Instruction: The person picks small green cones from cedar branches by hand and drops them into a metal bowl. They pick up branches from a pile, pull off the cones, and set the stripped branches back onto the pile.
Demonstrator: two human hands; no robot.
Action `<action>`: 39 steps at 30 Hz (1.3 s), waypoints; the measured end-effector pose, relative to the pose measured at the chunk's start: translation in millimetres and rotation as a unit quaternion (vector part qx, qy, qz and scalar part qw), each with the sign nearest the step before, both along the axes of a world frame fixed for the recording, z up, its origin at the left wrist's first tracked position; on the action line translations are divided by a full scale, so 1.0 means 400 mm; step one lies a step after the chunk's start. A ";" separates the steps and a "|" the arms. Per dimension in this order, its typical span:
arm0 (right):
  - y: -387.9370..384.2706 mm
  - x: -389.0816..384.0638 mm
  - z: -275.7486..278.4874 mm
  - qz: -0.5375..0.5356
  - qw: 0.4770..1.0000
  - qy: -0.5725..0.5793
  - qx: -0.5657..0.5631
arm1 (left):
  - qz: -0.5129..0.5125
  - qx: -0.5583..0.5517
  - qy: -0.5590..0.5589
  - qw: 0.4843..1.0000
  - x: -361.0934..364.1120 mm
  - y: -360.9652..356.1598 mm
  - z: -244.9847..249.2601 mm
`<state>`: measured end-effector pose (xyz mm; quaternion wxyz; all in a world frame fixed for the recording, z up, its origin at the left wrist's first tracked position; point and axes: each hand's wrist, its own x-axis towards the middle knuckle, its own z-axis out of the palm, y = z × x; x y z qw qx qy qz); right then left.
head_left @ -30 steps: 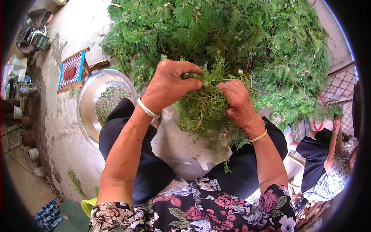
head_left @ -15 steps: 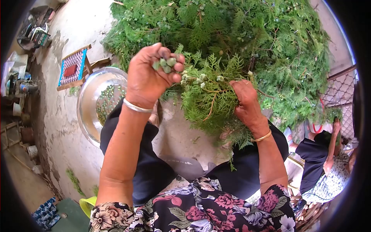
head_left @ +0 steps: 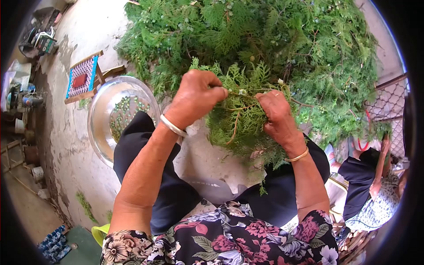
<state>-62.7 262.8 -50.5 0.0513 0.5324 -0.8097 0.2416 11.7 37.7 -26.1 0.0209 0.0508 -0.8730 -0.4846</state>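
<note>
My right hand (head_left: 279,115) is closed around the stem of a leafy evergreen sprig (head_left: 227,126), holding it out above the ground between my knees. My left hand (head_left: 195,93), back turned up, is curled closed, its thumb and fingertips pinching at the sprig's left part. Green cones gathered in that palm a moment ago are now hidden by the fingers. A small pale green cone (head_left: 242,92) shows on the sprig between the two hands. To the left, a wide metal basin (head_left: 96,141) has many picked green cones (head_left: 126,110) in it.
A large heap of cut evergreen branches (head_left: 304,48) spreads ahead. A low woven stool (head_left: 82,79) stands beyond the basin. At right, another person (head_left: 373,194) sits near a wire-mesh panel (head_left: 388,104). A yellow-green container (head_left: 100,234) is at lower left.
My left hand has moved right and slightly down to the sprig, turning so its palm and cones no longer show. Fewer cones show on the sprig. My right hand has barely moved.
</note>
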 end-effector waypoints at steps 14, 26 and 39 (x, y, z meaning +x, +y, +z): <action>0.008 -0.004 -0.006 -0.018 1.000 0.018 -0.012 | 0.133 0.614 -0.031 0.777 0.002 -0.055 0.031; -0.016 0.013 -0.013 -0.001 0.999 0.024 0.036 | -0.013 -0.189 0.198 0.962 0.012 0.080 -0.057; -0.010 -0.002 -0.006 -0.011 0.998 0.039 -0.047 | 0.290 0.234 0.082 0.924 0.092 -0.153 0.110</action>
